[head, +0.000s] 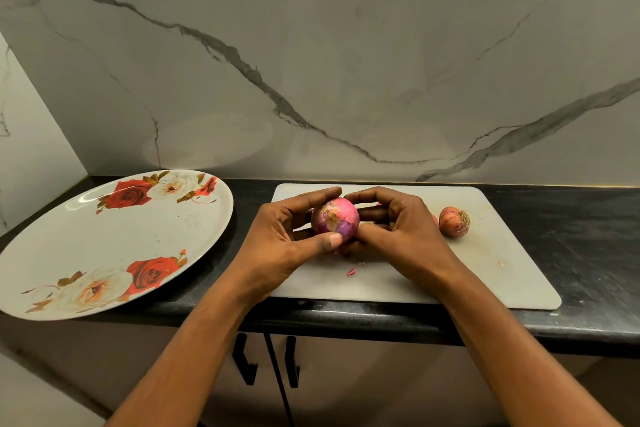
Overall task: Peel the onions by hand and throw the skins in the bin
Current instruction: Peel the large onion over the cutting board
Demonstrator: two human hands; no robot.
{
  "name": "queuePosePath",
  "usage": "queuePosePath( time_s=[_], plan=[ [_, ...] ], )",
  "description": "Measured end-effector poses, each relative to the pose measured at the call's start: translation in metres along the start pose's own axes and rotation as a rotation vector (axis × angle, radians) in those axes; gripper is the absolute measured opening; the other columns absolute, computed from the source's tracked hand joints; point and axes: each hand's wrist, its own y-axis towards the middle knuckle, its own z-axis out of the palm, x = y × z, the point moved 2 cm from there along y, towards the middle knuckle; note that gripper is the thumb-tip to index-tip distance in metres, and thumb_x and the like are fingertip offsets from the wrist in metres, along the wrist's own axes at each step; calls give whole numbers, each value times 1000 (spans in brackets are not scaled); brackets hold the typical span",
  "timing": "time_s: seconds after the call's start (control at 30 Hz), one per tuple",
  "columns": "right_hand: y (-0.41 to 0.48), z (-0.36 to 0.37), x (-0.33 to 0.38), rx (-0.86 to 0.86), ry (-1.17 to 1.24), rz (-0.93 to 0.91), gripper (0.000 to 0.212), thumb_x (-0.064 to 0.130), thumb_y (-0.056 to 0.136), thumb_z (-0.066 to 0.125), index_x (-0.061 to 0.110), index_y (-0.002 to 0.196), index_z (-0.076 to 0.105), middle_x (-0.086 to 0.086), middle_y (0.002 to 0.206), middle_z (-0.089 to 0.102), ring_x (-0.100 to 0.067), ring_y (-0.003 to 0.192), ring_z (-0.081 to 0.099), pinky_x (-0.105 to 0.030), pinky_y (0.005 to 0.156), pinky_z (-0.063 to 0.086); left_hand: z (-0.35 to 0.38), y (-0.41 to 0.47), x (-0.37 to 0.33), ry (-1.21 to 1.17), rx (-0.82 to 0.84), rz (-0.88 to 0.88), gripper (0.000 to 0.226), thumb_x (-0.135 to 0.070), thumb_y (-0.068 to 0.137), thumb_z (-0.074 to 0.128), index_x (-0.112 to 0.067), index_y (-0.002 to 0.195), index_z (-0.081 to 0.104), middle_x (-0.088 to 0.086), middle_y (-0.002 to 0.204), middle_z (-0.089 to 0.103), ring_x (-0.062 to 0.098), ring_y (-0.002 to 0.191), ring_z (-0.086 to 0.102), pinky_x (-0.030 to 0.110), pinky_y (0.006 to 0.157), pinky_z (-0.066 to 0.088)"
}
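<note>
A partly peeled red onion (334,220), with patches of dry skin still on it, is held between both hands just above the white cutting board (485,284). My left hand (284,239) grips it from the left, thumb across its front. My right hand (394,222) curls round its right side, fingertips at the skin. A second onion (453,221), unpeeled with its roots showing, lies on the board to the right. Small scraps of skin (351,271) lie on the board below my hands. No bin is in view.
A large white plate (114,243) with rose prints sits at the left on the black counter (595,243), overhanging its front edge. A marble wall rises behind the counter. Cabinet doors with black handles (242,357) are below.
</note>
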Motion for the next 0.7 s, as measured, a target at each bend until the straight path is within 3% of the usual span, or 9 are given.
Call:
queuePosePath(
  time_s=[0.17, 0.37, 0.47, 0.57, 0.7],
  plan=[
    [0, 1, 1, -11, 56, -10, 38, -11, 95, 62, 11, 123, 73, -10, 106, 81, -25, 94, 80, -42, 78, 67, 0, 2, 1, -45, -43, 2, 61, -1, 81, 86, -16, 137, 68, 9, 135, 70, 32, 124, 68, 53, 103, 57],
    [0, -3, 1, -122, 25, -42, 27, -8, 101, 57, 6, 112, 77, -8, 99, 80, -26, 80, 80, -33, 73, 66, -3, 3, 2, -108, -118, -3, 60, -7, 79, 89, -20, 134, 70, 8, 134, 69, 30, 121, 69, 49, 101, 59],
    [1, -5, -1, -151, -6, -63, 27, -11, 98, 57, 5, 102, 79, -10, 92, 80, -28, 75, 80, -35, 74, 67, -5, 3, 3, -124, -139, -10, 60, -10, 78, 87, -20, 135, 68, 6, 134, 70, 31, 121, 69, 45, 99, 59],
    [2, -6, -3, -173, 2, -93, 24, -12, 96, 61, 3, 100, 79, -9, 90, 80, -25, 80, 81, -38, 79, 67, -6, 4, 4, -132, -141, -23, 61, -12, 78, 85, -20, 136, 67, 5, 134, 69, 32, 121, 69, 44, 98, 59],
    [-1, -7, -2, -186, -51, -130, 24, -4, 92, 74, 10, 111, 80, 0, 103, 82, -15, 95, 80, -35, 89, 64, -5, 3, 3, -127, -147, -21, 59, -11, 77, 86, -20, 133, 68, 6, 131, 70, 31, 119, 70, 41, 94, 61]
  ],
)
